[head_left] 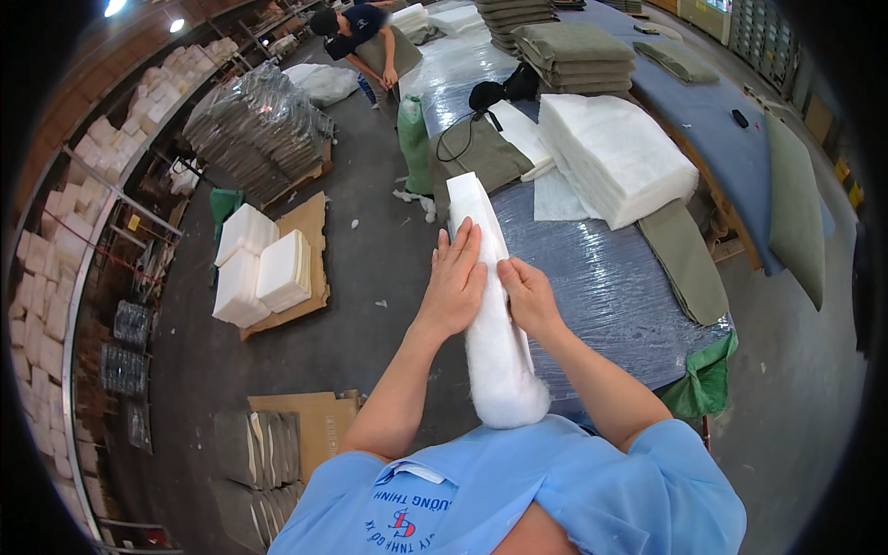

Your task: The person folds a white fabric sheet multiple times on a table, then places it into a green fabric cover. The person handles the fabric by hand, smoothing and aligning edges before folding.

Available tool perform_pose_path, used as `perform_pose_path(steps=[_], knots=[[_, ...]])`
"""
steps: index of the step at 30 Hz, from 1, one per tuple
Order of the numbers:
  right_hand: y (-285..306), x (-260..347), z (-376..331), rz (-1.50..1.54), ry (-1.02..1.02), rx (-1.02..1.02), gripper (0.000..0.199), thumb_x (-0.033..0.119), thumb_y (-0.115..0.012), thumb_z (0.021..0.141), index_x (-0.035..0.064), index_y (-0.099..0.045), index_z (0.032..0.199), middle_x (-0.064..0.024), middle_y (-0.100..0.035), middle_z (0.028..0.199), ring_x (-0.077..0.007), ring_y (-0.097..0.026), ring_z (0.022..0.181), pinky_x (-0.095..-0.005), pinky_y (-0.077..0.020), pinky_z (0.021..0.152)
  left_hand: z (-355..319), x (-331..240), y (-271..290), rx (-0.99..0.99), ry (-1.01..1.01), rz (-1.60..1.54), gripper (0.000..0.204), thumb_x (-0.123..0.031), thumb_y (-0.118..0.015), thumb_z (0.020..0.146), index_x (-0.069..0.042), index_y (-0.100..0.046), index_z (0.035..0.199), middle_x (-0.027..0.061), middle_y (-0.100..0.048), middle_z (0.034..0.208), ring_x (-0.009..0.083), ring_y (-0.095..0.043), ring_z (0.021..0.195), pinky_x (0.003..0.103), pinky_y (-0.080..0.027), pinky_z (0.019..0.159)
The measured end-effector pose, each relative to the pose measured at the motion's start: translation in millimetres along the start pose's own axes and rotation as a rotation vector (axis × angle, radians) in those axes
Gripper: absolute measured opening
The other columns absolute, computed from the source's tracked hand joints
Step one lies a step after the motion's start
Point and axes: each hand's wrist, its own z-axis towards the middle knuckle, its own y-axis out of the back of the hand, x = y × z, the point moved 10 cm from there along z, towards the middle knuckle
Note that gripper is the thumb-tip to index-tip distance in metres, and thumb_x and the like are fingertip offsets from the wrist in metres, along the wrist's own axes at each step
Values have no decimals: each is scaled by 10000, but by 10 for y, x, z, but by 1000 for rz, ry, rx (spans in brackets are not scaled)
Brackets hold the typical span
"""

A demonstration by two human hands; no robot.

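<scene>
A long roll of white fibre padding (496,351) lies along the near-left edge of the blue plastic-wrapped table (610,287), its near end against my chest. My left hand (453,277) lies flat on the roll's left side, fingers together and pointing away. My right hand (529,294) presses on the roll's right side, fingers curled over it. Both hands hold the padding folded lengthwise.
A stack of white padding sheets (615,153) and olive fabric covers (686,259) sit further along the table, with folded olive piles (573,51) behind. White foam blocks on cardboard (264,273) rest on the floor at left. Another person (365,37) bends over at the far end.
</scene>
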Motion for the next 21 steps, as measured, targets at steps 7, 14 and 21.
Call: perform_pose_path(steps=[7, 14, 21], knots=[[162, -519, 28, 122, -243, -39, 421, 320, -551, 1098, -29, -586, 865, -42, -587, 739, -138, -524, 708, -368, -450, 679, -38, -51, 193, -46, -18, -51, 588, -183, -464, 1075, -31, -361, 1634, 152, -255, 1745, 437, -93, 1623, 474, -95, 1315], [81, 7, 59, -153, 89, 29, 276, 280, -570, 1082, 32, -589, 964, -114, -621, 772, -209, -603, 705, -400, -496, 690, -232, -263, 54, 1, -53, -83, 566, -144, -475, 1072, -32, -394, 1621, 152, -287, 1735, 408, -119, 1626, 445, -125, 1314], [183, 57, -444, 172, -225, 137, 261, 219, -585, 1090, 16, -608, 927, -55, -555, 717, -136, -558, 618, -336, -462, 591, -698, -354, 132, 54, -71, -157, 575, -184, -492, 1058, 3, -418, 1597, 186, -295, 1721, 475, -110, 1610, 512, -107, 1307]])
